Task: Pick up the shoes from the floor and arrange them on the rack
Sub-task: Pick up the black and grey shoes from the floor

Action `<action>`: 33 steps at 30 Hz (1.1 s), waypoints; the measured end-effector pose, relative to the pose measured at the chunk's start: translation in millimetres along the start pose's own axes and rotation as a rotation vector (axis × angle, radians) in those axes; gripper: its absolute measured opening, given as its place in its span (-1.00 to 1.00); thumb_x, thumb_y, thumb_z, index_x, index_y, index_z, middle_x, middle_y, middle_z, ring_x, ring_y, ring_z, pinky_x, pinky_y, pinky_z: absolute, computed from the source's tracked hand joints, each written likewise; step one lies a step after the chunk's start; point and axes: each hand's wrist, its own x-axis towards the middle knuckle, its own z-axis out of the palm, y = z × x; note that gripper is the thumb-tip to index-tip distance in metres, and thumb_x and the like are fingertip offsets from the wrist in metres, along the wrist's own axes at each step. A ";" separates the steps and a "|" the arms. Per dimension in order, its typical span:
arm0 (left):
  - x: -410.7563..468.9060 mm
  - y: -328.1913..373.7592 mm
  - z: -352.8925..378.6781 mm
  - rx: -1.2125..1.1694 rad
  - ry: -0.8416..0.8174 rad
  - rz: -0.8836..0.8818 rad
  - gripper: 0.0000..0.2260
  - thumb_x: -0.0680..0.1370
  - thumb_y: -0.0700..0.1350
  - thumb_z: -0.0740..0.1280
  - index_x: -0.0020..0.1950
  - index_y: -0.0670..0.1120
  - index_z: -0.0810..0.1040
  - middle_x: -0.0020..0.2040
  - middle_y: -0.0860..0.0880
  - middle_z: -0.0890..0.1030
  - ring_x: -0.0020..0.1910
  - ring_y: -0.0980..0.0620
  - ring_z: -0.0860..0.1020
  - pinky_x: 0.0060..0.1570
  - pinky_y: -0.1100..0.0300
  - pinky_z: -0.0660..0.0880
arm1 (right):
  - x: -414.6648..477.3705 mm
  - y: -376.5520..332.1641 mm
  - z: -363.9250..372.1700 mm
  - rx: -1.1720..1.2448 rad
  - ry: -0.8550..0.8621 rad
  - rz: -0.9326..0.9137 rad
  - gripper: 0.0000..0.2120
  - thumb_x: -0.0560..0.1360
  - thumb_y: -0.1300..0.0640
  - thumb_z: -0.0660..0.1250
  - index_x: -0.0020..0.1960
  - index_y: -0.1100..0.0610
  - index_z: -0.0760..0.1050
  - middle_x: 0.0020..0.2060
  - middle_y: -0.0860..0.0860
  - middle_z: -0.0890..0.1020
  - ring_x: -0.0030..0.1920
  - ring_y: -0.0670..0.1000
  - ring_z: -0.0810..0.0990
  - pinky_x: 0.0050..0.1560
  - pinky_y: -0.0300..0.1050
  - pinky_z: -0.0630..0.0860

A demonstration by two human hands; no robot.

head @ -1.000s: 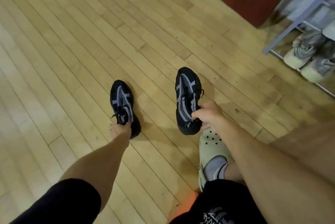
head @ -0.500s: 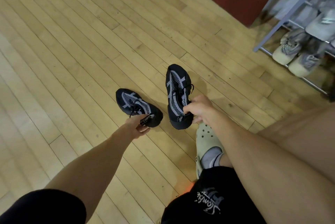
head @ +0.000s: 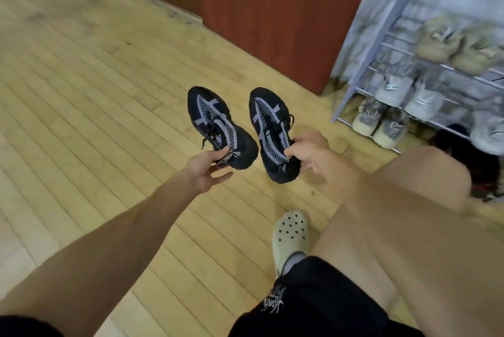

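Observation:
Two black sneakers with grey patterned tops hang above the wooden floor, toes pointing away from me. My left hand (head: 207,171) grips the heel of the left black sneaker (head: 215,124). My right hand (head: 313,158) pinches the collar of the right black sneaker (head: 268,129). The two shoes are side by side, a small gap apart. The metal shoe rack (head: 362,72) stands at the right, its wire shelves carrying several pale grey and beige sneakers (head: 392,85).
A red-brown cabinet (head: 272,15) stands behind the held shoes, left of the rack. My foot in a pale green clog (head: 290,233) is on the floor below my right hand. Open wooden floor (head: 81,91) stretches to the left.
Both sneakers have come up off the floor and been brought side by side. The view has swung toward the rack, which now shows more shelves.

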 end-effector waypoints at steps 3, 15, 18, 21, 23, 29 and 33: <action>-9.1 35.9 47.2 0.023 -0.131 0.061 -0.78 0.50 -0.25 0.39 0.14 -0.18 0.56 0.05 -0.11 0.63 0.07 -0.08 0.56 -0.03 0.02 0.60 | -0.1 -16.2 -53.3 0.047 0.062 -0.074 -0.73 0.30 0.34 0.43 0.00 0.22 0.63 -0.04 0.11 0.67 -0.03 0.11 0.63 -0.07 0.06 0.67; -47.7 152.2 282.9 0.440 -0.300 0.444 -0.79 0.45 -0.29 0.43 0.02 -0.06 0.64 -0.02 -0.05 0.69 -0.06 -0.01 0.64 -0.17 0.13 0.60 | -15.7 -13.6 -276.6 0.258 0.415 -0.226 -0.45 0.20 0.30 0.48 0.19 0.10 0.59 0.01 0.05 0.70 0.05 0.08 0.66 0.07 0.09 0.63; -56.5 172.2 343.1 0.542 -0.391 0.499 -0.71 0.42 -0.26 0.47 0.11 -0.07 0.62 0.00 -0.03 0.71 -0.01 -0.01 0.66 -0.12 0.11 0.60 | -20.1 -9.8 -333.6 0.331 0.528 -0.259 -0.50 0.25 0.30 0.48 0.19 0.11 0.60 0.00 0.03 0.70 0.04 0.04 0.65 0.12 -0.02 0.59; -60.3 186.4 402.7 0.619 -0.465 0.530 -0.72 0.41 -0.22 0.49 0.11 -0.11 0.63 -0.02 -0.06 0.71 -0.03 -0.02 0.67 -0.20 0.15 0.59 | -8.7 -5.7 -380.0 0.466 0.605 -0.253 -0.61 0.24 0.21 0.48 0.06 0.01 0.66 -0.02 -0.01 0.71 0.03 0.03 0.67 0.13 -0.01 0.59; -58.9 194.9 442.0 0.637 -0.495 0.535 -0.72 0.42 -0.19 0.49 0.12 -0.14 0.63 -0.01 -0.07 0.71 -0.06 -0.04 0.67 -0.21 0.15 0.58 | 6.7 -4.0 -409.3 0.558 0.634 -0.264 -0.64 0.10 0.13 0.47 -0.09 -0.02 0.69 -0.07 -0.02 0.74 0.00 0.08 0.70 0.10 0.11 0.62; -26.8 214.5 530.3 0.658 -0.506 0.553 -0.73 0.46 -0.25 0.44 0.14 -0.14 0.56 -0.13 -0.09 0.67 -0.23 -0.04 0.65 -0.29 0.14 0.56 | 44.2 1.6 -472.8 0.653 0.586 -0.228 -0.58 0.44 0.33 0.39 0.29 0.19 0.54 0.04 0.19 0.69 -0.18 0.18 0.70 -0.17 0.11 0.68; 0.8 215.2 562.8 0.675 -0.472 0.538 -0.88 0.50 -0.30 0.39 -0.15 -0.10 0.52 -0.26 -0.07 0.63 -0.33 0.00 0.61 -0.47 0.20 0.54 | 75.6 7.8 -493.6 0.611 0.590 -0.184 -0.57 0.46 0.33 0.39 0.32 0.22 0.50 0.06 0.22 0.67 -0.23 0.23 0.70 -0.17 0.15 0.68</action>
